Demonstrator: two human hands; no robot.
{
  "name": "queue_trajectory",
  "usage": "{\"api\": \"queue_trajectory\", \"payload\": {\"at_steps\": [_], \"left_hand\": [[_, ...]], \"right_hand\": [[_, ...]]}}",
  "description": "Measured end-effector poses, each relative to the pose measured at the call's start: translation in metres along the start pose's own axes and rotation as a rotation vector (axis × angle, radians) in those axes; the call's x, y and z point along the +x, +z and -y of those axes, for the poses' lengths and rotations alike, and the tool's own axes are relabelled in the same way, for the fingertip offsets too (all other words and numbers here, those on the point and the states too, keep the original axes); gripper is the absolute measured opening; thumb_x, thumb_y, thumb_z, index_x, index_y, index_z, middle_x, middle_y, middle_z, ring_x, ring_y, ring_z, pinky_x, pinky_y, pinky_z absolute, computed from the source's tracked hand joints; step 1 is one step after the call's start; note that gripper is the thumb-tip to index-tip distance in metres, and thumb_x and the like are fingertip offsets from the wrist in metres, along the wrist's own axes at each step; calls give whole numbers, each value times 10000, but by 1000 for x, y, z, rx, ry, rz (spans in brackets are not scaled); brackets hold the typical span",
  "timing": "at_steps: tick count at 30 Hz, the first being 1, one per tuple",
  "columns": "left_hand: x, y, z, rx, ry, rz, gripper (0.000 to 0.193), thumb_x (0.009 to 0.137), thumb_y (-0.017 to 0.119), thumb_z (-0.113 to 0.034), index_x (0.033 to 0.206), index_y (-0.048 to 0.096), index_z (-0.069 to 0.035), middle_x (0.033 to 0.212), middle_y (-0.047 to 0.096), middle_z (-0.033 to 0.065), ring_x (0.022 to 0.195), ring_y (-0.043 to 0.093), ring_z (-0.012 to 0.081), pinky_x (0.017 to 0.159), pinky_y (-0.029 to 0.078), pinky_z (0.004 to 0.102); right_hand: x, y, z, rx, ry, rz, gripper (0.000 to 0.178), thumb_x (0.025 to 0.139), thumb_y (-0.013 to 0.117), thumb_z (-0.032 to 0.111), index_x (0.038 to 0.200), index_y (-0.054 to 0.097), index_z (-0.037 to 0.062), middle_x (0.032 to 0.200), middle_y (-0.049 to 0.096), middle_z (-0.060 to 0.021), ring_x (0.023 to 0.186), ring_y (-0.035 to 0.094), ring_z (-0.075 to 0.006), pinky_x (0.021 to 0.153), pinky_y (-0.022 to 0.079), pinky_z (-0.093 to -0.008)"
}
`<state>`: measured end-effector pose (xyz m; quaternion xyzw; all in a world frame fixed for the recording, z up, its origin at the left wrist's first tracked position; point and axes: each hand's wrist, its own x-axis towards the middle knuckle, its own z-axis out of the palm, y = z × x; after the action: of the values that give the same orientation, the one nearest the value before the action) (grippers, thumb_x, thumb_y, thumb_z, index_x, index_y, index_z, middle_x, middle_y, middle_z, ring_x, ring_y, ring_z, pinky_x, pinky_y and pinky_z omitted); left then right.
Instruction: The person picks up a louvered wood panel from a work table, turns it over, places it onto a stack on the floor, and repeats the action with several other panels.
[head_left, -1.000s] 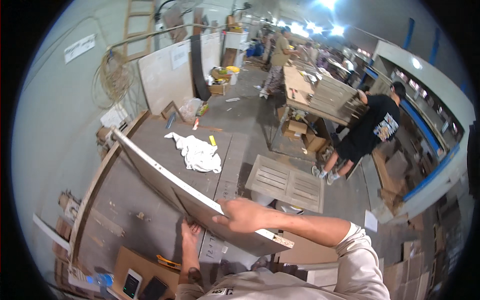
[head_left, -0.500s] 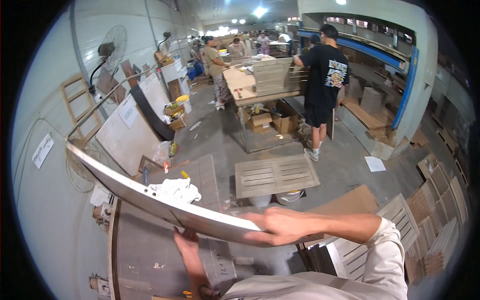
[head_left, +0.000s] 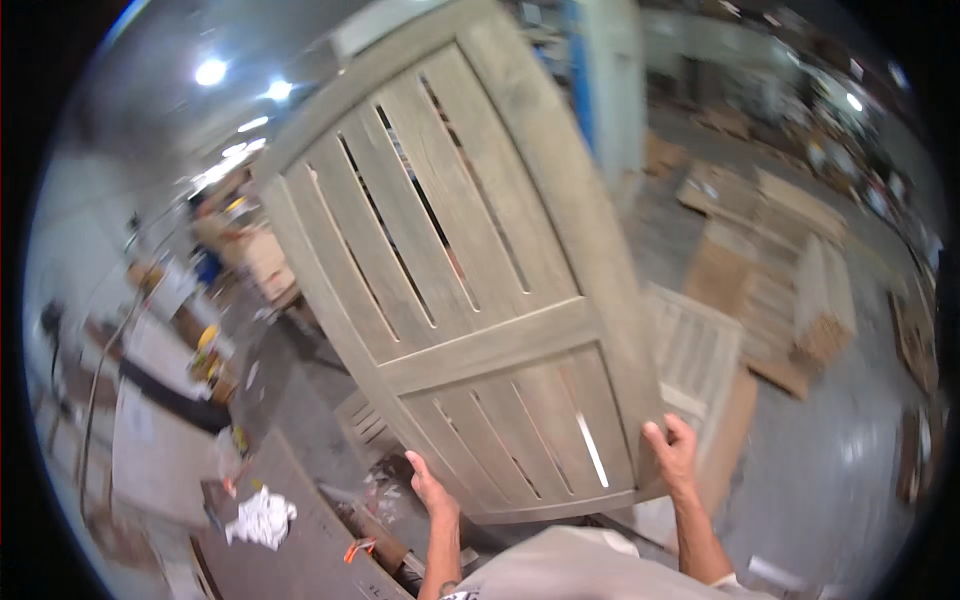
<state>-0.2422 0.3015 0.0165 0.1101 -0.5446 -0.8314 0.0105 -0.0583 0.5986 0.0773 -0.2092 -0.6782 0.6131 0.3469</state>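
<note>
A large slatted wooden panel (head_left: 490, 345), grey-brown with two framed sections and narrow gaps between its slats, stands tilted up in front of me. At its lower left edge my left hand (head_left: 434, 487) grips the frame, thumb on the near face and fingers hidden behind. My right hand (head_left: 675, 455) is closed on the lower right edge in the same way. The panel leans to the left at its top and blocks much of the room beyond.
To the left a brown worktable (head_left: 290, 540) bears a white cloth (head_left: 261, 518) and an orange-handled tool (head_left: 359, 549). Another slatted panel (head_left: 695, 345) lies behind my right hand. Stacked wooden parts (head_left: 770, 270) sit on the floor at right. A blue post (head_left: 580, 80) rises beyond.
The panel has swung from edge-on over the worktable to upright, its slatted face toward me. My view has turned right, and both hands now hold its lower edges.
</note>
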Motion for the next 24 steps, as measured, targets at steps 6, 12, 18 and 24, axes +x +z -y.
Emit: {"api": "queue_trajectory", "payload": {"at_steps": [6, 12, 18, 24], "left_hand": [[-2, 78, 97, 415, -266, 126, 717, 909, 490, -570, 1210, 531, 80, 1138, 606, 157, 975, 592, 242, 876, 469, 361], [-16, 154, 172, 936, -372, 327, 711, 912, 529, -510, 1173, 537, 152, 1203, 586, 217, 1130, 549, 288, 977, 400, 362], [6, 167, 233, 1327, -201, 361, 687, 885, 568, -486, 1216, 532, 115, 1283, 534, 242, 1209, 499, 333, 1011, 375, 377], [14, 180, 252, 1281, -353, 522, 636, 880, 574, -476, 1237, 552, 50, 1276, 553, 210, 1209, 504, 316, 1008, 379, 372]], "right_hand": [[-15, -89, -74, -297, 402, -274, 436, 870, 647, 351, 765, 605, -70, 643, 554, -90, 632, 460, -128, 592, 402, -348], [-77, -157, -196, -360, 625, -560, 494, 885, 610, 394, 652, 519, -31, 591, 433, -16, 603, 374, -132, 555, 352, -363], [-99, -152, -225, -329, 708, -726, 542, 887, 613, 369, 617, 457, -73, 572, 411, -105, 608, 391, -182, 599, 376, -398], [-103, -147, -245, -283, 711, -776, 558, 907, 588, 352, 565, 373, -32, 551, 369, -76, 587, 339, -167, 567, 340, -410]]}}
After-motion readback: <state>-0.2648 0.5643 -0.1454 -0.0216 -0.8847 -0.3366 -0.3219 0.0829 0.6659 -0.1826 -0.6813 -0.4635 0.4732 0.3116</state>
